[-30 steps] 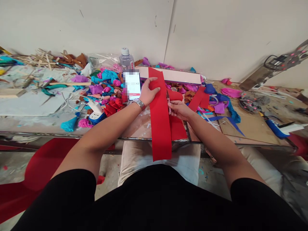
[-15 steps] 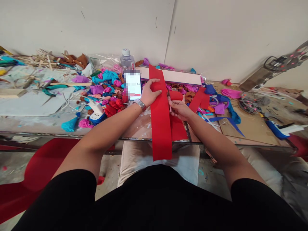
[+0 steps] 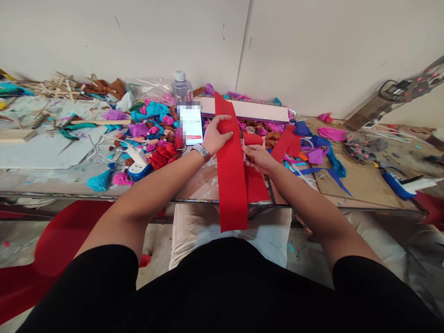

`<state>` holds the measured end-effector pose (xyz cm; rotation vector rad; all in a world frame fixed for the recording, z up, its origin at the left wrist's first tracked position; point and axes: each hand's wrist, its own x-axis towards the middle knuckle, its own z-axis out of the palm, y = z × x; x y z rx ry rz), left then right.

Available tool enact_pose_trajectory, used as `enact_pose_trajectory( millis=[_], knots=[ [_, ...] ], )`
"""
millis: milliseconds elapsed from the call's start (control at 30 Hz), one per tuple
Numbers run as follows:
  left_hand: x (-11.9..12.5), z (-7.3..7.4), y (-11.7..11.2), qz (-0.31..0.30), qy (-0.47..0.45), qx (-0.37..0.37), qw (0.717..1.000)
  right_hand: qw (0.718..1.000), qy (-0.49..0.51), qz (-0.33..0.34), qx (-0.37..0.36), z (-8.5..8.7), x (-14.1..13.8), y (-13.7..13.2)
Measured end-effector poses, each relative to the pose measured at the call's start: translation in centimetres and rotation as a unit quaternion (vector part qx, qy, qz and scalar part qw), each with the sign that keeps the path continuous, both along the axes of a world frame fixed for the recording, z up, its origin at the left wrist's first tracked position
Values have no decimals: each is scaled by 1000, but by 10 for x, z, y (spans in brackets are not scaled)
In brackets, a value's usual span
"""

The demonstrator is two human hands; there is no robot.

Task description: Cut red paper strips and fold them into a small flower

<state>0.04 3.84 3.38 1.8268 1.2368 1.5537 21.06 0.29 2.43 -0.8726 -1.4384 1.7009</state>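
Observation:
A long strip of red felt [image 3: 231, 180] runs from the back of the table over its front edge and hangs down. My left hand [image 3: 215, 134] lies on the strip's upper part, fingers spread and pressing it flat. My right hand [image 3: 257, 157] is closed on a small pair of scissors [image 3: 243, 141] at the strip's right edge, blades pointing away from me. A wider piece of red felt [image 3: 256, 185] lies under and to the right of the strip.
A phone [image 3: 191, 124] stands just left of my left hand, a water bottle [image 3: 181, 88] behind it. Heaps of coloured felt scraps and rolled flowers [image 3: 152, 134] lie left; blue and purple scraps [image 3: 321, 155] lie right. A white power strip [image 3: 137, 162] sits near the front.
My right hand with the scissors has moved a little farther up along the strip's right edge. My left hand has stayed on the strip.

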Motion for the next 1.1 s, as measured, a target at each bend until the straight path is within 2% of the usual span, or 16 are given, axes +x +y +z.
enact_pose_trajectory(
  millis=[300, 633, 867, 1100],
  knots=[
    [0, 2, 0, -4, -11, -8, 1000, 999, -11, -4, -45, -5, -3, -1],
    [-1, 2, 1, -16, 2, -9, 1000, 1000, 2, 11, -25, -8, -1, 1],
    [0, 3, -3, -25, -2, -20, 999, 1000, 11, -7, -23, -2, 0, -1],
    [-1, 0, 2, -23, -15, -31, 999, 1000, 3, 5, -7, 4, 1, -3]
  ],
)
